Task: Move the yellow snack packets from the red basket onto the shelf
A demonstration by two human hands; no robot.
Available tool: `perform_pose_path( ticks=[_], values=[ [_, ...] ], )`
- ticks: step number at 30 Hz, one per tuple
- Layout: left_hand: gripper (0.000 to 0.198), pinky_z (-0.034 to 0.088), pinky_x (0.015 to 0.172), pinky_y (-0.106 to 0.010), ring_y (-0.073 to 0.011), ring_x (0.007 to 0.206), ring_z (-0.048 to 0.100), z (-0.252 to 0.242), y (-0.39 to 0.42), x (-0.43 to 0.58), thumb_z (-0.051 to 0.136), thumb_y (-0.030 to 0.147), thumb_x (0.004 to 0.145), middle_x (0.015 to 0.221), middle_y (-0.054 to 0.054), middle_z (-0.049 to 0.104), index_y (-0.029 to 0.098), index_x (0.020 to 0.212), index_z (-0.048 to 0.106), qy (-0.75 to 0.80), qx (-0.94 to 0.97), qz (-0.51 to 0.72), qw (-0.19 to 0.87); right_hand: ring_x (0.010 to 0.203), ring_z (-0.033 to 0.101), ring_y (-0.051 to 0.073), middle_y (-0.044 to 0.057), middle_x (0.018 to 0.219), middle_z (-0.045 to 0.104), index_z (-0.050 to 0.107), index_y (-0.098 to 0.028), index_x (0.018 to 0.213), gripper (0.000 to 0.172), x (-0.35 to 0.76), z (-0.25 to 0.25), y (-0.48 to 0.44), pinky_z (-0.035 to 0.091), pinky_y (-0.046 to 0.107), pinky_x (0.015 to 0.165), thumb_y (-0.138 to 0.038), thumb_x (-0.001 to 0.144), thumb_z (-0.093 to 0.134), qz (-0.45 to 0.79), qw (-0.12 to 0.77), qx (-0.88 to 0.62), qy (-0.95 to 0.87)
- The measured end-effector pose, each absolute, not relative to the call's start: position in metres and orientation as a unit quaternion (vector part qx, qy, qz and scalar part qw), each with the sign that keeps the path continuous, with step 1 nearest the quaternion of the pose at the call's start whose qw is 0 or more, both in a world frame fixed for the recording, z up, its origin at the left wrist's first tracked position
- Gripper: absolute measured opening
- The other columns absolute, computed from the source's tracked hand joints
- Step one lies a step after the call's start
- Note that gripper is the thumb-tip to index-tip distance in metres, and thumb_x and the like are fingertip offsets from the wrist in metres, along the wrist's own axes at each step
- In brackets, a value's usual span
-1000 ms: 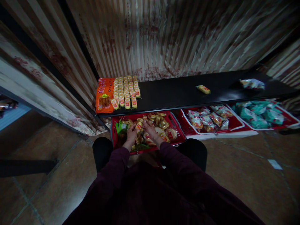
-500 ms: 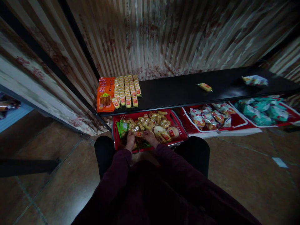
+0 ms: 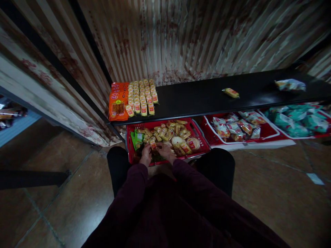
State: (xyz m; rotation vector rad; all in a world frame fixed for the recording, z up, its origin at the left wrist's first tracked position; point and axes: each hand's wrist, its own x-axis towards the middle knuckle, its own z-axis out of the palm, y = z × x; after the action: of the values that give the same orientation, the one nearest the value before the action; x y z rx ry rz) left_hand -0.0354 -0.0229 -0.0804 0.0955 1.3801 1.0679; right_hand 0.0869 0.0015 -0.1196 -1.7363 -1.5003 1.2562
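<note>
Between my two hands, over the red basket [image 3: 203,148], is a small wrapped snack cake [image 3: 153,144] with a red and yellow label. The fingers of my left hand [image 3: 146,153] are closed on its left side. My right hand [image 3: 165,151] has its fingertips closed at the cake's right side. Beneath them the basket holds many loose wrapped snacks [image 3: 162,132], with green packets [image 3: 137,138] at its left end and round wrapped cakes [image 3: 193,143] toward the right.
On the black shelf [image 3: 186,100], rows of upright wrapped cakes [image 3: 141,96] stand beside an orange packet [image 3: 118,101]. One wrapped cake [image 3: 231,92] and a white bag [image 3: 290,85] lie farther right. Below are baskets of white-and-red bags [image 3: 235,131] and teal bags [image 3: 297,120].
The snack cake between my hands has turned from lying sideways to standing more upright. My hands stay over the basket, and the view has shifted slightly.
</note>
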Motion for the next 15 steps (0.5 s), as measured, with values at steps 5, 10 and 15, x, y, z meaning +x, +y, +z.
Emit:
perform_pose_path(
  ticks=[5,10,15],
  values=[
    [0.031,0.041,0.086,-0.03,-0.0195,0.109,0.057,-0.079,-0.023,-0.036,0.057,0.022,0.07,0.11,-0.007,0.066,0.021,0.1,0.064,0.602,0.043,0.468,0.646,0.082,0.065,0.02,0.001,0.084,0.072,0.071,-0.024,0.087,0.023,0.087,-0.108,-0.003,0.05,0.035,0.085,-0.016,0.07,0.058,0.488,0.258,-0.636,-0.539],
    [0.029,0.041,0.087,-0.031,-0.0192,0.11,0.056,-0.078,-0.023,-0.036,0.055,0.024,0.073,0.116,-0.005,0.064,0.023,0.101,0.064,0.601,0.051,0.467,0.646,0.08,0.064,0.017,0.001,0.089,0.072,0.07,-0.022,0.096,0.03,0.088,-0.103,-0.005,0.051,0.034,0.083,-0.018,0.072,0.052,0.504,0.276,-0.623,-0.531],
    [0.035,0.041,0.087,-0.029,-0.0177,0.111,0.056,-0.077,-0.024,-0.037,0.056,0.025,0.072,0.12,-0.004,0.063,0.025,0.107,0.063,0.598,0.07,0.466,0.649,0.077,0.063,0.015,0.0,0.086,0.071,0.069,-0.022,0.098,0.029,0.087,-0.1,-0.005,0.052,0.032,0.081,-0.025,0.072,0.056,0.537,0.324,-0.602,-0.494]
  ],
)
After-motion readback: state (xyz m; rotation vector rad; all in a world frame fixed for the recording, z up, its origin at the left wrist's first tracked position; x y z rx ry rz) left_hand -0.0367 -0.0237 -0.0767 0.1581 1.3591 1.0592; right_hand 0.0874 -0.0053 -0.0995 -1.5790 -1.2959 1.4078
